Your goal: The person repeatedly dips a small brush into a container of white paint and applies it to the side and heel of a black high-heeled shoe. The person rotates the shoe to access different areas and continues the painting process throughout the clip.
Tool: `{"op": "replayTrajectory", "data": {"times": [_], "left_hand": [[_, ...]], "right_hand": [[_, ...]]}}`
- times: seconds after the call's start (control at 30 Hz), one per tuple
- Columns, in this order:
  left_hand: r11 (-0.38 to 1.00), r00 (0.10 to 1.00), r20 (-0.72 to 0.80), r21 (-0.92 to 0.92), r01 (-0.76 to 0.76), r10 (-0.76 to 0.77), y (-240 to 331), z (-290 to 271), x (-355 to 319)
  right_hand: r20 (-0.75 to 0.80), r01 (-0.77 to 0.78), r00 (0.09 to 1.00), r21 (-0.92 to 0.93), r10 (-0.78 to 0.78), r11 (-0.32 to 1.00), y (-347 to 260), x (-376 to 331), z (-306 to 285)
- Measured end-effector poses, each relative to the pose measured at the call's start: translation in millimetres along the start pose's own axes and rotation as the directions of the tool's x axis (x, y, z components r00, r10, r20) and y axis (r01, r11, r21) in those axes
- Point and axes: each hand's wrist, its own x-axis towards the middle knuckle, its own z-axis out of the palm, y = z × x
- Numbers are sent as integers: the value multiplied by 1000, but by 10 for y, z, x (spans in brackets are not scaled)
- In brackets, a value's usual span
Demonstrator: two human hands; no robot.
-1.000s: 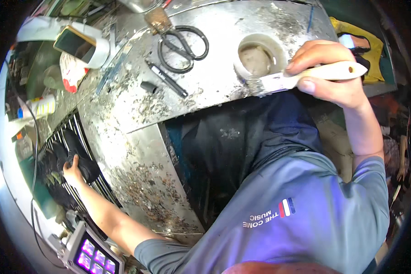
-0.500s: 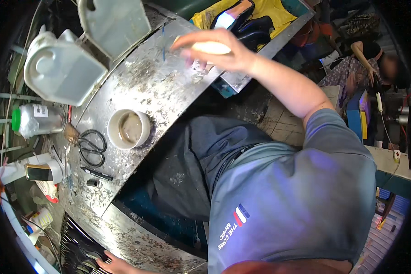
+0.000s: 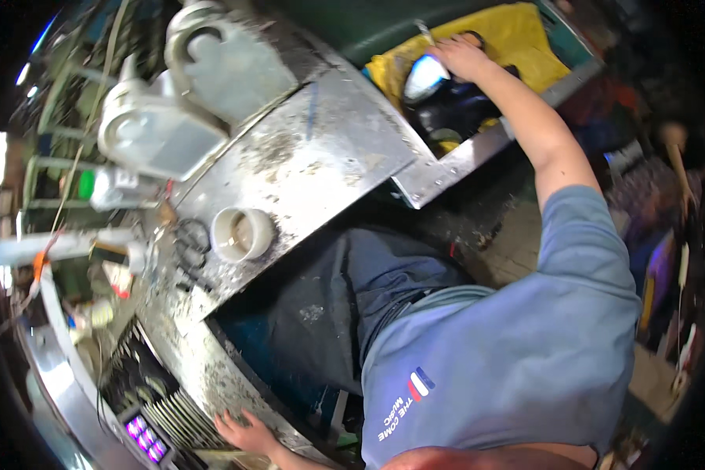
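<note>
My right hand (image 3: 460, 58) reaches over the yellow-lined recess at the far right of the bench, right beside several glossy black pieces (image 3: 454, 106). One of them carries a bright blue-white reflection. Its fingers are bent together, and a thin pale stick-like thing (image 3: 424, 31) shows at their tips; blur hides what they grip. At the lower left, my left hand (image 3: 244, 432) has its fingers spread over the metal bench edge, near a black ribbed strip (image 3: 182, 419). A white cup (image 3: 243, 234) with brownish contents stands on the bench (image 3: 345, 145).
Two translucent jugs (image 3: 160, 137) line the bench's back edge. Black-handled scissors (image 3: 189, 241) and a green-lidded jar (image 3: 113, 188) are left of the cup. A lit purple display (image 3: 146, 439) sits lower left. Another person (image 3: 666, 184) is at the far right, blurred.
My right hand has moved away to the right, from above the bench to the black pieces in the yellow-lined recess. My left hand has shifted off the ribbed strip's edge, fingers spreading. The view has turned.
</note>
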Motion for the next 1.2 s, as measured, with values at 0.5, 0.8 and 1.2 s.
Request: {"op": "replayTrajectory", "data": {"times": [0.5,0.8,1.2], "left_hand": [[787,980,-160,-587,-191,118,1684,-459,392],[520,825,-36,-760,-388,564,2273,-418,586],[-845,911,410,-468,258,50,1687,154,-822]], "right_hand": [[-509,194,852,528,125,827,-824,-713,-2110],[-668,730,680,655,-303,195,-2954,-847,-3351],[-543,600,798,757,-260,260,-3539,-314,-3209]]}}
